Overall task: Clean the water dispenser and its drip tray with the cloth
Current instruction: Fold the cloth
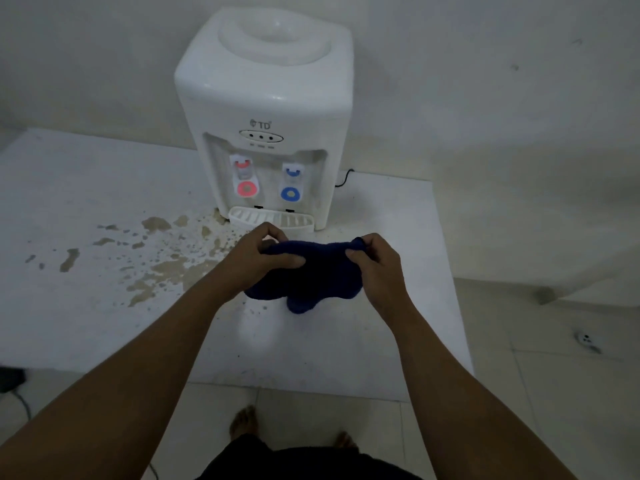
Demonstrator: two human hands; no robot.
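A white tabletop water dispenser (266, 98) stands at the back of a white table (86, 323), against the wall. It has a red tap on the left and a blue tap on the right. Its white slotted drip tray (272, 218) juts out at the base. Just in front of the tray I hold a dark blue cloth (311, 275) above the table. My left hand (263, 259) pinches its left upper edge and my right hand (375, 265) pinches its right upper corner. The cloth hangs bunched between them.
Brownish spill stains (162, 258) spread over the table left of the drip tray. A black cord (344, 178) runs out behind the dispenser on the right. The table's right edge drops to a tiled floor (519, 393), where my bare feet show.
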